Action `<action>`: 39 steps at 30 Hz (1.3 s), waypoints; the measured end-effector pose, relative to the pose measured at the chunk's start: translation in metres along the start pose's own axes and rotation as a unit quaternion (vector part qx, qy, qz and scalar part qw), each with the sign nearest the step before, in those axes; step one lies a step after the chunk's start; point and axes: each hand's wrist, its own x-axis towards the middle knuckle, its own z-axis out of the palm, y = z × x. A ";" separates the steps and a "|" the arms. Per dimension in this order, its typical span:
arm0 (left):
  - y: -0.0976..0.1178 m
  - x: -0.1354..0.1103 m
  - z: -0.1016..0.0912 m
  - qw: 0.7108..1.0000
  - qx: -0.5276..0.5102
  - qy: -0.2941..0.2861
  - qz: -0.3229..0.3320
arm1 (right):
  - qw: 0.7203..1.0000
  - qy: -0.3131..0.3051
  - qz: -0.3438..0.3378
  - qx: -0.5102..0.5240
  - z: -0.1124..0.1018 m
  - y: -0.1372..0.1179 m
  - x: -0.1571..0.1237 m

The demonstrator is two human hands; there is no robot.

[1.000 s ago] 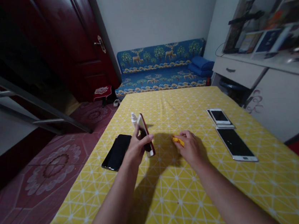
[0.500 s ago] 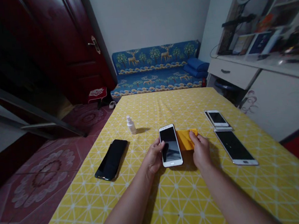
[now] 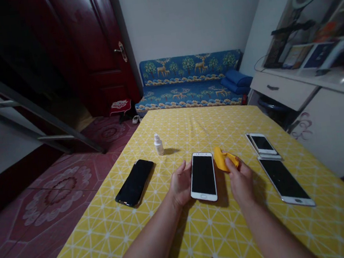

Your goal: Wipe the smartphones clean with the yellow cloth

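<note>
Yellow cloth (image 3: pixel 223 159) gone from flat to bunched, now pinched between the right hand's (image 3: pixel 241 181) thumb and fingers.

Left hand (image 3: pixel 181 184) open, empty, against the left edge of a white smartphone (image 3: pixel 202 177) lying flat on a yellow tablecloth (image 3: pixel 203 241); cloth at the phone's one o'clock, white dropper bottle (image 3: pixel 158 145) at eleven, black smartphone (image 3: pixel 134 183) at nine.

a blue deer-print sofa (image 3: pixel 190 94) sits between a dark red door (image 3: pixel 96 50) and white drawers (image 3: pixel 282 90).
</note>
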 end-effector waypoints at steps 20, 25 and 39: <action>-0.001 0.000 0.006 0.998 -0.035 0.018 0.049 | 0.843 -0.289 -0.300 -0.340 0.015 -0.018 -0.030; -0.003 0.000 0.009 0.999 -0.020 0.003 0.038 | 0.812 -0.281 -0.319 -0.400 0.018 -0.021 -0.032; -0.006 -0.002 0.010 1.000 0.001 0.000 0.012 | 0.804 -0.180 -0.301 -0.480 0.017 -0.008 -0.025</action>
